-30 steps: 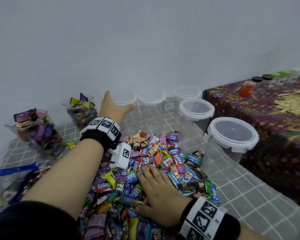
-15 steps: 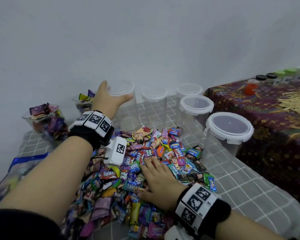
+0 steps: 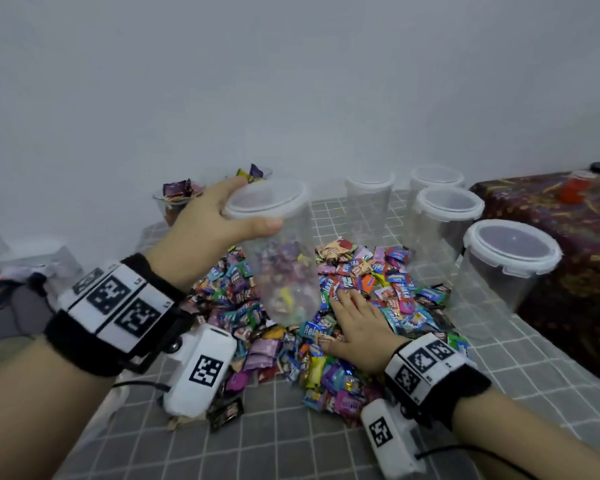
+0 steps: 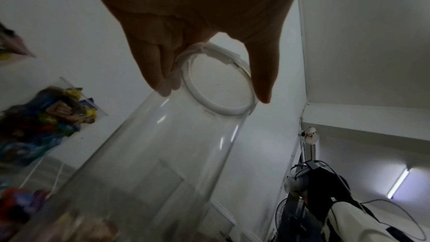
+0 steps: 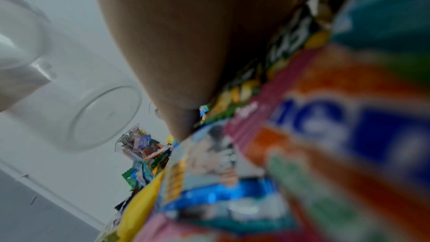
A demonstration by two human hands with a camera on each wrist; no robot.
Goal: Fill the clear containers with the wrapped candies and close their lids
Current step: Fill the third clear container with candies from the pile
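My left hand [image 3: 222,220] grips an empty clear container [image 3: 281,258] just under its white lid [image 3: 267,202], holding it in the air above the candy pile [image 3: 291,327]. The left wrist view shows my fingers [image 4: 160,73] and thumb curled round the container's lidded rim [image 4: 218,84]. My right hand [image 3: 357,323] lies flat, fingers straight, on the pile of wrapped candies. In the right wrist view the hand [image 5: 186,52] presses on blurred wrappers [image 5: 302,154], with the lifted container [image 5: 102,119] at the left.
Several lidded empty containers [image 3: 506,265] stand at the right and back on the grey checked cloth [image 3: 291,445]. Two candy-filled open containers [image 3: 177,199] sit by the wall at back left. A patterned dark cloth [image 3: 568,237] with small jars lies at the right.
My left hand has lifted the clear container from the back row and brought it nearer, above the pile. The right hand stays flat on the candies.
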